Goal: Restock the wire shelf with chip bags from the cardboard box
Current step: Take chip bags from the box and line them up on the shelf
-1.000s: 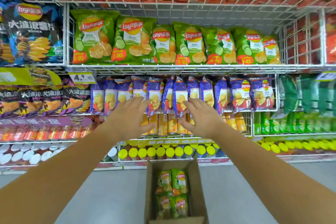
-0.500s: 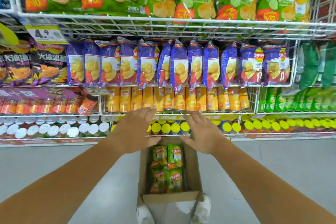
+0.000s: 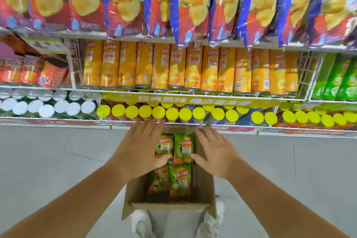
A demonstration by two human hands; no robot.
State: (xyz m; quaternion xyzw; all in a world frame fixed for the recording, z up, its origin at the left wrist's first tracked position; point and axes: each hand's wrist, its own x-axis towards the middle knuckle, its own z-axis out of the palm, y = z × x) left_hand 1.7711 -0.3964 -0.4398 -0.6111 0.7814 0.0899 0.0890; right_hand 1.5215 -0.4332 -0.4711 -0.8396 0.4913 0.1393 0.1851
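Observation:
An open cardboard box (image 3: 204, 185) stands on the floor in front of the shelves, between my feet. Several green chip bags (image 3: 180, 179) lie inside it. My left hand (image 3: 139, 150) hovers over the box's left side with straight fingers, its thumb at the edge of the far-left green bag (image 3: 164, 144). Over the box's right side is my right hand (image 3: 214, 150), fingers spread, thumb near the far-right green bag (image 3: 184, 149). Neither hand holds anything.
The wire shelf (image 3: 173, 37) above carries purple chip bags (image 3: 189, 2). Orange chip cans (image 3: 177, 69) fill the rack below, then yellow-lidded cans (image 3: 158, 112) and white-lidded cans (image 3: 46, 106). Green packs (image 3: 338, 81) sit far right. Grey floor (image 3: 58, 156) surrounds the box.
Both hands have dropped from the purple-bag shelf down to the open box. The view has tilted down and moved closer; the green-bag shelf has left the frame.

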